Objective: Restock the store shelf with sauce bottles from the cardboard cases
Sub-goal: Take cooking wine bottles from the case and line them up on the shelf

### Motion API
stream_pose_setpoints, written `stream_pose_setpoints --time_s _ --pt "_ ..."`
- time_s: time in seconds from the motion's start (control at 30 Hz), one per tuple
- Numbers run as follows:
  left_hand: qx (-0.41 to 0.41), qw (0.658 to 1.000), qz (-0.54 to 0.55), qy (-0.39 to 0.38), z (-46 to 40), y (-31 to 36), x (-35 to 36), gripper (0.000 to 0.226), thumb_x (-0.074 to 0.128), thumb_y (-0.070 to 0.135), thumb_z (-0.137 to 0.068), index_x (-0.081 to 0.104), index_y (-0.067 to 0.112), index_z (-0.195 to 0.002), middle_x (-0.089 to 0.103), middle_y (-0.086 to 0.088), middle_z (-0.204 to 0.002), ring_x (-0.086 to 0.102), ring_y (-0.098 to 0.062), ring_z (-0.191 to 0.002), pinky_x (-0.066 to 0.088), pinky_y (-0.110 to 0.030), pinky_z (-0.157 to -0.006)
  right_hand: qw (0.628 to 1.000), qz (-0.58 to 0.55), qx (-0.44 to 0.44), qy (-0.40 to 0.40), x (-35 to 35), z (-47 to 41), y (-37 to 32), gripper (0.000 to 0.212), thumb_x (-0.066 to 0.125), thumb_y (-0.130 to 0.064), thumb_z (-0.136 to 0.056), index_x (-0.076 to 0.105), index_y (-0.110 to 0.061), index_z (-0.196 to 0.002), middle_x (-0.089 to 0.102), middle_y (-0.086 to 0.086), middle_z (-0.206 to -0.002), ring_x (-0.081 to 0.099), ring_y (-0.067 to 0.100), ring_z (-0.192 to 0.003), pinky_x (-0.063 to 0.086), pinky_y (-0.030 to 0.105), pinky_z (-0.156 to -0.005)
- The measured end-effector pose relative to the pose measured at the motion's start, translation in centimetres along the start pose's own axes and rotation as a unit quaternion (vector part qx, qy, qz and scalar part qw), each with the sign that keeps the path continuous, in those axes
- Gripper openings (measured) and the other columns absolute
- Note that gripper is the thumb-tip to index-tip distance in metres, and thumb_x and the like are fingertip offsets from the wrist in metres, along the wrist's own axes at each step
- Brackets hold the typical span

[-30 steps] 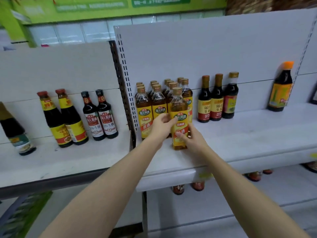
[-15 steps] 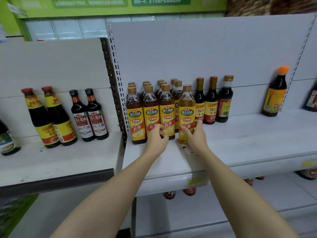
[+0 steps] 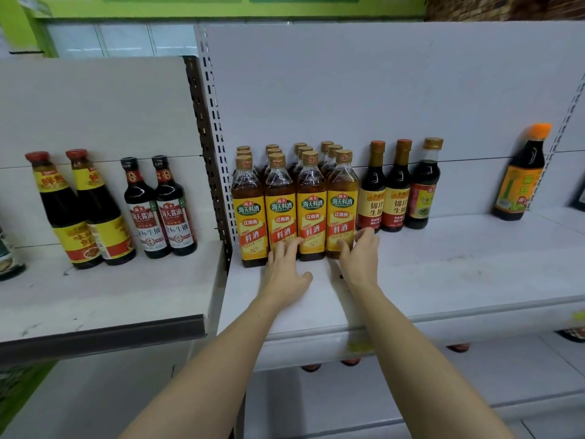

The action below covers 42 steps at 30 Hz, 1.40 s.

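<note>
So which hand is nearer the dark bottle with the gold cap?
The right hand. It rests at the rightmost yellow-label bottle, a little left of and below the gold-capped bottle. The left hand sits farther left, at the middle yellow-label bottles.

Twelve amber cooking-wine bottles [image 3: 311, 217], four columns, three deep. Three dark brown-capped bottles [image 3: 395, 198]. One orange-capped bottle [image 3: 520, 179]. Two red-capped bottles [image 3: 82, 213]. Two black-capped soy bottles [image 3: 160, 210]. Two hands [image 3: 359, 258].

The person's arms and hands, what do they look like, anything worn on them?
Both forearms are bare right up to the frame's bottom edge: no sleeves visible. The left hand and right hand are ungloved, with no watch, bracelet or ring showing.
</note>
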<state>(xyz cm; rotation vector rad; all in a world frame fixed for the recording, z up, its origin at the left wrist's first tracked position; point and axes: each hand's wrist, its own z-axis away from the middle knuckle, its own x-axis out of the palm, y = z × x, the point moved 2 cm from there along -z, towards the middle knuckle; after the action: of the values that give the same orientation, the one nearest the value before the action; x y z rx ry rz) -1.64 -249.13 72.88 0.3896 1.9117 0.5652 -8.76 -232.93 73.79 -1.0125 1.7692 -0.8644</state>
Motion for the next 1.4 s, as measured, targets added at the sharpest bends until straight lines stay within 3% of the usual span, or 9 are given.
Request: stream_pose_setpoints --time_s 0.17,0.3,0.47,0.57,0.7,0.87,1.0,1.2,1.4 --pt "0.014 0.999 0.025 0.026 0.2 0.2 -0.1 0.067 0.065 0.027 -0.088 0.032 0.034 -0.146 0.038 0.005 -0.141 0.036 -0.021 -0.13 0.043 -0.041 -0.104 0.999 0.015 -0.029 -0.021 0.3 -0.3 0.4 0.028 0.058 -0.016 -0.102 0.047 -0.01 -0.127 0.046 0.009 -0.129 0.053 0.023 -0.111 0.043 0.03 -0.092" --pt "0.003 0.995 0.048 0.09 0.4 0.5 -0.7 0.061 0.063 0.027 -0.093 0.037 0.026 -0.148 0.044 0.004 -0.137 0.037 -0.018 -0.132 0.044 -0.039 -0.105 0.999 0.009 -0.037 -0.023 0.5 -0.4 0.4 0.037 0.055 -0.013 -0.102 0.046 -0.008 -0.137 0.043 0.011 -0.135 0.052 0.023 -0.114 0.039 0.028 -0.096" --pt "0.003 0.99 0.045 0.135 0.5 0.6 -1.1 0.061 0.063 0.028 -0.094 0.039 0.021 -0.149 0.042 0.002 -0.139 0.035 -0.018 -0.135 0.043 -0.038 -0.109 0.999 -0.02 -0.042 -0.009 0.6 -0.7 0.4 0.027 0.058 -0.008 -0.098 0.044 -0.015 -0.12 0.05 0.002 -0.118 0.056 0.024 -0.111 0.051 0.039 -0.096" --pt "0.017 0.99 0.028 0.134 0.7 0.9 -1.1 0.063 0.062 0.028 -0.094 0.037 0.019 -0.151 0.04 0.002 -0.143 0.035 -0.017 -0.136 0.041 -0.037 -0.11 0.998 0.006 -0.059 -0.006 0.5 -0.8 0.5 0.015 0.059 -0.011 -0.098 0.048 -0.016 -0.106 0.052 0.003 -0.112 0.057 0.023 -0.102 0.052 0.039 -0.091" --pt "0.026 0.991 0.01 0.133 0.8 0.9 -1.0 0.063 0.062 0.028 -0.094 0.037 0.02 -0.151 0.039 0.001 -0.144 0.036 -0.018 -0.136 0.042 -0.037 -0.109 0.995 0.041 -0.086 -0.02 0.9 -0.7 0.6 0.007 0.06 -0.017 -0.099 0.056 -0.014 -0.105 0.045 0.006 -0.122 0.053 0.019 -0.1 0.045 0.029 -0.093" --pt "0.044 0.989 -0.034 0.14 1.1 1.1 -1.1 0.062 0.062 0.027 -0.091 0.041 0.023 -0.148 0.037 0.0 -0.146 0.034 -0.019 -0.136 0.038 -0.038 -0.11 0.995 0.04 -0.084 -0.018 1.4 -0.9 0.8 0.001 0.056 -0.013 -0.101 0.056 -0.014 -0.102 0.041 0.004 -0.12 0.05 0.019 -0.1 0.042 0.029 -0.095" --pt "0.046 0.99 -0.058 0.123 1.5 1.5 -1.2 0.061 0.06 0.021 -0.091 0.039 0.02 -0.148 0.034 -0.002 -0.151 0.032 -0.022 -0.139 0.036 -0.041 -0.114 0.995 0.06 -0.076 -0.03 1.1 -1.0 0.4 0.004 0.055 -0.011 -0.101 0.055 -0.01 -0.105 0.041 0.006 -0.122 0.049 0.02 -0.096 0.042 0.029 -0.092" --pt "0.011 0.995 -0.051 0.079 2.6 2.1 -2.2 0.063 0.055 0.015 -0.095 0.031 0.02 -0.154 0.029 0.001 -0.158 0.029 -0.02 -0.144 0.029 -0.037 -0.117 0.983 0.121 -0.055 -0.129 -0.9 -1.1 -0.7 0.017 0.055 -0.008 -0.098 0.058 -0.011 -0.115 0.041 0.012 -0.132 0.047 0.021 -0.097 0.043 0.032 -0.096" --pt "-0.006 0.998 0.023 0.056 4.0 3.2 -3.8 0.066 0.059 0.016 -0.093 0.032 0.02 -0.153 0.034 0.002 -0.156 0.034 -0.021 -0.143 0.035 -0.04 -0.116 0.98 0.13 -0.077 -0.128 -2.2 1.2 -4.1 0.023 0.053 -0.01 -0.097 0.06 -0.006 -0.119 0.052 0.013 -0.124 0.05 0.022 -0.098 0.041 0.03 -0.087"
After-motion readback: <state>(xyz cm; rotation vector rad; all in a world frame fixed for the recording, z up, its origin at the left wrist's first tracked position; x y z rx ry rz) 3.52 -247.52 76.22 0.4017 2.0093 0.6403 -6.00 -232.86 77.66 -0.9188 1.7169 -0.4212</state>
